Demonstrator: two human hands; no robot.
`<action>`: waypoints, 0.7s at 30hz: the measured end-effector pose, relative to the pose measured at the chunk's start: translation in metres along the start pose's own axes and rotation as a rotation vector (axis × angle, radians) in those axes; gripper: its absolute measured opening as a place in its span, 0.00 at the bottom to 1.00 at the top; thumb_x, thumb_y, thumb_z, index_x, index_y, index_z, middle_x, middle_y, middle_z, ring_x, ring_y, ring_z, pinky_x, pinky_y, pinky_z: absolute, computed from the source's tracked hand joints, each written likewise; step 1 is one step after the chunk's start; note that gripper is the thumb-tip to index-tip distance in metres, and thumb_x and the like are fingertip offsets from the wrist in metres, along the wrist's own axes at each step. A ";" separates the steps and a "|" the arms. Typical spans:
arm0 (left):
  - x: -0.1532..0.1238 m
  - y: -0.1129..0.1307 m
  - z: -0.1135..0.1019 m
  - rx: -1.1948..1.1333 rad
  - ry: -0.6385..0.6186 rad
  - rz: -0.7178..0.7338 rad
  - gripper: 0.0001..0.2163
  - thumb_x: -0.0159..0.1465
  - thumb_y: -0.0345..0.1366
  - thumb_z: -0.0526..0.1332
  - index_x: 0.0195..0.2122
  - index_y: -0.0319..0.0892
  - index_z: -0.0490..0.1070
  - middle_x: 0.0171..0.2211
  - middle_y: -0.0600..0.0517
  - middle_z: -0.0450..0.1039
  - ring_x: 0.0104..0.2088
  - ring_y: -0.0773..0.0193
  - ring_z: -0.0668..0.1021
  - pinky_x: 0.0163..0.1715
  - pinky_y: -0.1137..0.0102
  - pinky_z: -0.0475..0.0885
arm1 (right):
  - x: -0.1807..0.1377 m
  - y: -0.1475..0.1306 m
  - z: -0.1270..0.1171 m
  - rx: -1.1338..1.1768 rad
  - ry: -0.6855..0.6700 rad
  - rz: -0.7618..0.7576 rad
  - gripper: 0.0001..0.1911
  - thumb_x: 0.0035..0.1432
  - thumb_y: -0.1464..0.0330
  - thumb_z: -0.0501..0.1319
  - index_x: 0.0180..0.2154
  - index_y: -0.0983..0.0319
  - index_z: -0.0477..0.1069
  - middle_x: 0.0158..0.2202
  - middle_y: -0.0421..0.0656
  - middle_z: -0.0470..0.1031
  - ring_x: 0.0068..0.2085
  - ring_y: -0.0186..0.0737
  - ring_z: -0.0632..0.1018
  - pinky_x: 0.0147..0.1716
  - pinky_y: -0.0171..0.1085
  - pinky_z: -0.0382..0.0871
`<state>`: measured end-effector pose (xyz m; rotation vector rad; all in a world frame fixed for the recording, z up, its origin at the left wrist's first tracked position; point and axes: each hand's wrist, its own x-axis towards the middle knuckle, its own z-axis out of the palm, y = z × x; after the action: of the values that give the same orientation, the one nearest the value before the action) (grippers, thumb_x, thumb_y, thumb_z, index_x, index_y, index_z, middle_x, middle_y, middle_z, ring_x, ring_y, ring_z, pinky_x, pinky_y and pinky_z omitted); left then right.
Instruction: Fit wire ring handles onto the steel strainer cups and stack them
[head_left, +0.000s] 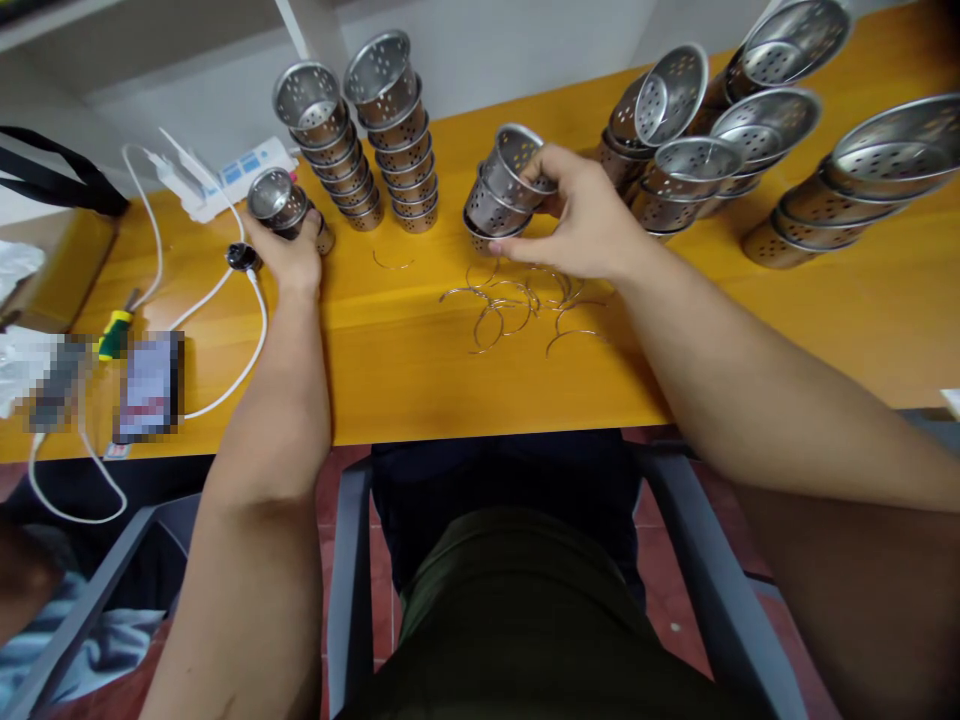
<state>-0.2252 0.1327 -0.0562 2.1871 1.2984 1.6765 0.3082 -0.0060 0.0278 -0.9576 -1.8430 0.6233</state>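
Observation:
On the left side of the table my left hand [289, 250] is closed around a short stack of perforated metal cups [277, 200]. Nearer the middle, the fingers of my right hand [574, 215] grip another small stack of perforated cups [506, 185], which leans a little. Two tall stacks of the same cups, a left one [341, 165] and a right one [397, 140], stand between my hands at the back. Several thin bent wires [517, 305] lie loose in front of my right hand.
More stacked cups [686, 185] crowd the back right, with a big leaning stack [840, 195] at far right. A white power strip [240, 175], cables, a screwdriver [115, 335] and a blurred phone [150, 385] lie on the left. A person's sleeve [97, 640] shows at lower left.

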 end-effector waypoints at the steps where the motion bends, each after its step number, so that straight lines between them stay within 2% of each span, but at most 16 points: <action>1: 0.002 -0.001 0.010 0.000 0.107 -0.085 0.47 0.73 0.89 0.68 0.70 0.55 0.59 0.70 0.61 0.76 0.69 0.67 0.74 0.82 0.53 0.67 | -0.003 -0.004 -0.001 -0.025 -0.030 0.026 0.36 0.54 0.43 0.89 0.50 0.47 0.73 0.53 0.46 0.86 0.54 0.66 0.85 0.63 0.69 0.88; 3: 0.006 0.000 0.025 -0.037 0.233 -0.239 0.63 0.50 0.99 0.72 0.66 0.53 0.58 0.66 0.57 0.74 0.66 0.66 0.74 0.81 0.53 0.68 | -0.007 -0.014 -0.003 -0.075 -0.084 0.066 0.32 0.62 0.43 0.87 0.53 0.46 0.75 0.57 0.47 0.87 0.59 0.67 0.85 0.67 0.70 0.88; 4: 0.008 0.002 0.030 -0.055 0.229 -0.283 0.68 0.43 1.01 0.72 0.66 0.52 0.58 0.67 0.56 0.73 0.67 0.66 0.74 0.82 0.53 0.67 | -0.008 -0.019 -0.004 -0.103 -0.094 0.064 0.30 0.64 0.44 0.87 0.53 0.46 0.75 0.58 0.48 0.87 0.60 0.68 0.84 0.68 0.70 0.87; 5: 0.009 0.007 0.031 -0.055 0.232 -0.309 0.71 0.38 1.02 0.70 0.66 0.52 0.58 0.69 0.55 0.72 0.68 0.65 0.73 0.83 0.53 0.66 | -0.009 -0.024 -0.004 -0.136 -0.089 0.046 0.29 0.65 0.45 0.86 0.53 0.46 0.75 0.58 0.49 0.87 0.60 0.68 0.84 0.68 0.70 0.87; 6: 0.011 0.014 0.030 -0.027 0.249 -0.312 0.72 0.38 1.03 0.69 0.68 0.52 0.57 0.72 0.53 0.71 0.72 0.64 0.72 0.85 0.52 0.64 | -0.010 -0.028 -0.005 -0.175 -0.085 0.019 0.27 0.67 0.48 0.86 0.52 0.47 0.74 0.59 0.50 0.87 0.60 0.69 0.84 0.69 0.70 0.86; 8: 0.015 0.042 0.023 0.087 0.341 -0.230 0.71 0.48 1.04 0.65 0.74 0.50 0.55 0.81 0.47 0.66 0.82 0.55 0.66 0.91 0.48 0.53 | -0.010 -0.034 -0.005 -0.262 -0.074 -0.034 0.24 0.67 0.56 0.84 0.51 0.50 0.72 0.60 0.52 0.86 0.61 0.69 0.85 0.69 0.69 0.84; 10: 0.018 0.085 0.016 0.133 0.423 -0.002 0.60 0.69 0.96 0.62 0.82 0.53 0.51 0.89 0.46 0.57 0.92 0.45 0.56 0.96 0.43 0.44 | -0.011 -0.040 -0.004 -0.327 -0.077 -0.050 0.23 0.67 0.63 0.83 0.51 0.51 0.71 0.63 0.53 0.86 0.63 0.70 0.84 0.70 0.67 0.83; 11: 0.018 0.110 0.017 0.086 0.431 0.117 0.54 0.76 0.91 0.62 0.85 0.58 0.50 0.92 0.50 0.56 0.95 0.43 0.54 0.96 0.42 0.46 | -0.011 -0.043 -0.002 -0.342 -0.083 -0.049 0.23 0.67 0.65 0.82 0.51 0.51 0.71 0.64 0.53 0.85 0.64 0.70 0.84 0.70 0.65 0.83; 12: 0.015 0.135 0.022 0.004 0.355 0.188 0.48 0.81 0.84 0.65 0.87 0.64 0.51 0.93 0.54 0.59 0.94 0.44 0.59 0.95 0.42 0.54 | -0.012 -0.045 0.000 -0.347 -0.090 -0.047 0.23 0.68 0.66 0.82 0.52 0.51 0.71 0.64 0.53 0.85 0.64 0.70 0.84 0.70 0.64 0.83; 13: 0.011 0.159 0.030 -0.102 0.233 0.248 0.43 0.83 0.79 0.68 0.87 0.67 0.55 0.89 0.55 0.66 0.89 0.43 0.69 0.91 0.41 0.65 | -0.013 -0.047 0.004 -0.344 -0.102 -0.044 0.23 0.69 0.66 0.83 0.53 0.51 0.72 0.64 0.53 0.85 0.64 0.69 0.84 0.70 0.63 0.83; 14: 0.004 0.180 0.042 -0.209 0.105 0.297 0.39 0.82 0.76 0.70 0.84 0.68 0.61 0.83 0.52 0.74 0.82 0.41 0.78 0.84 0.40 0.74 | -0.014 -0.048 0.008 -0.334 -0.120 -0.042 0.23 0.70 0.65 0.83 0.53 0.51 0.72 0.64 0.52 0.84 0.65 0.69 0.84 0.70 0.63 0.83; 16: -0.015 0.208 0.073 -0.313 -0.191 0.213 0.47 0.75 0.81 0.76 0.85 0.67 0.64 0.83 0.46 0.75 0.82 0.36 0.81 0.84 0.39 0.79 | -0.016 -0.049 0.020 -0.290 -0.155 -0.039 0.23 0.72 0.63 0.84 0.54 0.51 0.73 0.63 0.51 0.84 0.65 0.68 0.84 0.71 0.62 0.82; 18: -0.035 0.216 0.103 -0.366 -0.344 0.176 0.55 0.70 0.86 0.76 0.88 0.64 0.63 0.80 0.42 0.76 0.83 0.33 0.82 0.83 0.39 0.82 | -0.018 -0.047 0.033 -0.222 -0.190 -0.040 0.24 0.72 0.61 0.85 0.56 0.51 0.74 0.62 0.50 0.84 0.64 0.66 0.83 0.71 0.62 0.82; 21: -0.051 0.205 0.127 -0.355 -0.440 0.140 0.54 0.71 0.86 0.75 0.85 0.57 0.68 0.72 0.42 0.83 0.76 0.34 0.88 0.82 0.40 0.85 | -0.022 -0.042 0.048 -0.096 -0.245 -0.051 0.24 0.74 0.60 0.85 0.58 0.52 0.74 0.60 0.49 0.83 0.63 0.64 0.84 0.70 0.62 0.84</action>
<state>-0.0071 0.0198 -0.0338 2.2809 0.6947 1.2379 0.2555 -0.0484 0.0270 -0.9255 -2.1240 0.6485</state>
